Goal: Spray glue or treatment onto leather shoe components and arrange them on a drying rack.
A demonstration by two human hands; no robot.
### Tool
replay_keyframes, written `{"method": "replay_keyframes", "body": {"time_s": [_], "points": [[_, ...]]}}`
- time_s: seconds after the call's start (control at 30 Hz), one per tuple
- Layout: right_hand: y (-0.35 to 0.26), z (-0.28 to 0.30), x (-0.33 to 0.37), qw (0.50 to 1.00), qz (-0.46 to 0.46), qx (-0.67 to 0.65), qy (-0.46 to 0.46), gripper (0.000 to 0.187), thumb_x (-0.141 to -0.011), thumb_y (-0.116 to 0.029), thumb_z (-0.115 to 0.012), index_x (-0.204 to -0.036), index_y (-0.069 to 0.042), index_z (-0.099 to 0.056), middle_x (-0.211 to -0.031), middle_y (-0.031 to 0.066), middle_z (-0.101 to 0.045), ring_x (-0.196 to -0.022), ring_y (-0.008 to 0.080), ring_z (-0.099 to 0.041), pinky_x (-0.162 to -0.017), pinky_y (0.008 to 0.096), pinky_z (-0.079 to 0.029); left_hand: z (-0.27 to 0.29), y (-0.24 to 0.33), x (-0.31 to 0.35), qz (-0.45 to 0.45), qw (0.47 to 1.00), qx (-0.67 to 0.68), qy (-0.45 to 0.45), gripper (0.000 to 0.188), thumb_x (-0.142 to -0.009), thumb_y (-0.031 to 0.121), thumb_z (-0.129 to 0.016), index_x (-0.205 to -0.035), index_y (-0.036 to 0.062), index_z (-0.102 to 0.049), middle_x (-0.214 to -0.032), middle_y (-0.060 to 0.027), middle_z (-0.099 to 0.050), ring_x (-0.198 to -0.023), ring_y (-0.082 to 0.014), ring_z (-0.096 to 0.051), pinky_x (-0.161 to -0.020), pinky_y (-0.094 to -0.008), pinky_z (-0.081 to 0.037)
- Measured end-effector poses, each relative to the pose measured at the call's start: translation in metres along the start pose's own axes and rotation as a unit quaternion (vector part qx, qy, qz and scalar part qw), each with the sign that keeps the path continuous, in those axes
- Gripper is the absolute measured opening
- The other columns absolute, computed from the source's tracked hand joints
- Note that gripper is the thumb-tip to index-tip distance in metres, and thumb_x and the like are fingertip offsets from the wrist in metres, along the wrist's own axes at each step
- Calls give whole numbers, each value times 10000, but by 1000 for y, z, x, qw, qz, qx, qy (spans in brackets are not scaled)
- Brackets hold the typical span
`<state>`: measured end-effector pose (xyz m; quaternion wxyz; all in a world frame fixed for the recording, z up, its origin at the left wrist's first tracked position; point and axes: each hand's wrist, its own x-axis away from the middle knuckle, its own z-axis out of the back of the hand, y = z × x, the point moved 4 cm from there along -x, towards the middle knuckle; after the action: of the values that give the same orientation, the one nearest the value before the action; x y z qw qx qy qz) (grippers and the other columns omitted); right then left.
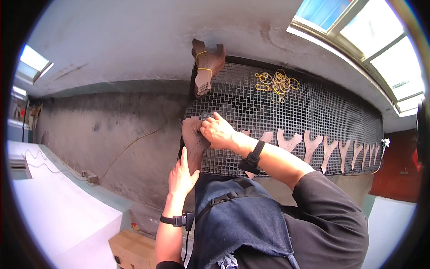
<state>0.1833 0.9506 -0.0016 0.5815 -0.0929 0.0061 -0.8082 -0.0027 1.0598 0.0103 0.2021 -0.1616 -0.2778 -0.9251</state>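
A stack of brown Y-shaped pieces (193, 140), flat like leather and dotted with small holes, lies at the left end of a black mesh rack. My left hand (181, 178) rests against its near end, index finger stretched along the left side and thumb spread at the right. At the stack's upper right, my right hand (218, 131) is closed, its curled fingers on the edge and hiding that arm of the Y. Farther back stands a second brown bundle (209, 62), bound with yellow rubber bands.
Loose yellow rubber bands (278, 84) lie heaped on the mesh rack (331, 107). Along its near side runs a row of single brown Y-shaped pieces (312, 144). Beyond it rises a grey wall (148, 40) with windows (371, 36). A cardboard box (132, 249) stands at the lower left.
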Motion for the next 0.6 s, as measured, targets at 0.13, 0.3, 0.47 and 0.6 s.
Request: {"method": "replay_keyframes", "body": {"time_s": [0.13,0.3,0.47,0.6], "points": [[9,11,14,994,14,-89,68,713,-753,-478,-841,-1277,-32,-651,-1255,143,-667,-1236,330,-615,-1132,559,-390,7,4,4,-22,1000,-13,8,1104,-811,329,-841,-1646,89,-160,-1355,-309,-603,-1170,-462,-646,-1021,-525,-522],[90,17,16,909,-120,-363,165,709,-875,-479,-746,-1394,-25,-583,-1375,221,-616,-1303,378,-584,-1087,461,-487,15,-2,12,-28,995,62,76,1092,-838,419,-817,-1643,59,-174,-1411,-302,-576,-1268,-459,-595,-1067,-518,-482],[161,-4,-26,736,-288,-551,267,577,-892,-279,-734,-1375,-2,-581,-1296,185,-673,-1137,289,-686,-1019,393,-541,33,8,17,-68,978,111,161,852,-923,358,-743,-1598,36,-334,-1471,-261,-536,-1364,-431,-518,-1133,-506,-428],[180,-15,-65,722,-274,-576,267,526,-913,-171,-706,-1389,1,-560,-1339,168,-659,-1233,245,-640,-1074,378,-500,61,32,-9,-116,979,72,154,710,-939,269,-719,-1539,20,-433,-1492,-241,-522,-1377,-412,-510,-1155,-486,-415]]}}
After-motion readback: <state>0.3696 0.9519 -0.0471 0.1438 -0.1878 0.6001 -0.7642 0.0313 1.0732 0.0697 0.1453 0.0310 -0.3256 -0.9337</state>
